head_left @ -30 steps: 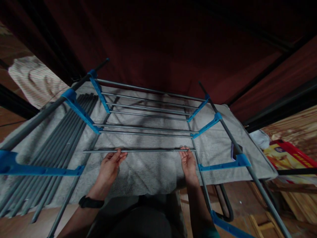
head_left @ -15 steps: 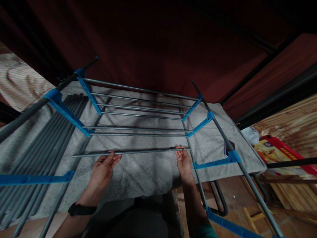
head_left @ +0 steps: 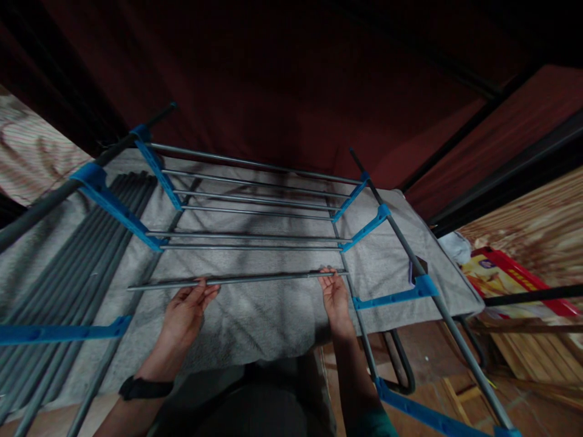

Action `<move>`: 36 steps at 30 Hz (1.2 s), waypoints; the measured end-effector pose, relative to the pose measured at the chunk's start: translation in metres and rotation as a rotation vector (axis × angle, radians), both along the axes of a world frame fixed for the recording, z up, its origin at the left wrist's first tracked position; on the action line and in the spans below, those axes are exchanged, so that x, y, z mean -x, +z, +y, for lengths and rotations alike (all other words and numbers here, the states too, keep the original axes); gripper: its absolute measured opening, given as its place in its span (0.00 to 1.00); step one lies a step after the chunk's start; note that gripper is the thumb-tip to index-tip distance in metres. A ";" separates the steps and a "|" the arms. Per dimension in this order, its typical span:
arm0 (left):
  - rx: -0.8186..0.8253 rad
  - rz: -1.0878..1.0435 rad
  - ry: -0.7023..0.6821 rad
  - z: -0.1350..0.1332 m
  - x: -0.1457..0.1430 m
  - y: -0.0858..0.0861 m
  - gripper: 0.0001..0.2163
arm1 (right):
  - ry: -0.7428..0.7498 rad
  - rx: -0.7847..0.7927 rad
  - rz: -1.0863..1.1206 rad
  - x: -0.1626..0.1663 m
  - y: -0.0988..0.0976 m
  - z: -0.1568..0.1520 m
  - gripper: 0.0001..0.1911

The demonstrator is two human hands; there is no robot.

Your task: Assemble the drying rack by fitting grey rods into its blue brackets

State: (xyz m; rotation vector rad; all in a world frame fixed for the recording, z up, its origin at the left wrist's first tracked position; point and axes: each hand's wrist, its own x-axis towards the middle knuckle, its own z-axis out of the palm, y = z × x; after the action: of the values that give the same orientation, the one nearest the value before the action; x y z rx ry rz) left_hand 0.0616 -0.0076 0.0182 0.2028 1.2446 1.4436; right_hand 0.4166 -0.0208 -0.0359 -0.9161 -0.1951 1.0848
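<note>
A thin grey metal rod lies crosswise in front of me, held at both ends. My left hand grips it near its left part with the fingers curled under it. My right hand pinches the rod near its right end, next to a blue plastic bracket. Beyond the rod stands a drying-rack frame with several grey rods fixed between blue side brackets. A black watch sits on my left wrist.
A grey towel covers the surface under the rack. Several loose grey tubes lie on it at the left. A red and yellow box and wooden planks are at the right. Dark red cloth hangs behind.
The view has shifted so the rack and rod sit further left. The rod's left end has dropped slightly, tilting it. Both hands keep their hold.
</note>
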 end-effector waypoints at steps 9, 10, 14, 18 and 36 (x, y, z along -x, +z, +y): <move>-0.021 0.008 -0.012 0.001 0.003 -0.007 0.07 | 0.011 0.002 -0.001 0.000 -0.001 0.000 0.04; -0.024 0.014 -0.019 0.001 0.003 -0.007 0.06 | 0.012 0.005 -0.004 0.000 0.000 0.000 0.04; -0.034 0.029 -0.040 0.001 0.004 -0.006 0.06 | -0.001 0.007 -0.001 0.002 0.004 -0.001 0.04; -0.009 0.041 -0.056 0.001 0.003 -0.003 0.07 | -0.008 0.009 0.014 0.002 0.006 -0.001 0.03; -0.030 0.035 -0.062 0.002 0.005 -0.004 0.08 | 0.012 0.007 0.001 0.003 0.004 -0.001 0.03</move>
State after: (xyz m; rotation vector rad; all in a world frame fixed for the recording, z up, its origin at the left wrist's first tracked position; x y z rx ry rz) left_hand 0.0567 -0.0058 0.0143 0.2853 1.2348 1.4115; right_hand 0.4137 -0.0216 -0.0322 -0.9218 -0.1963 1.0975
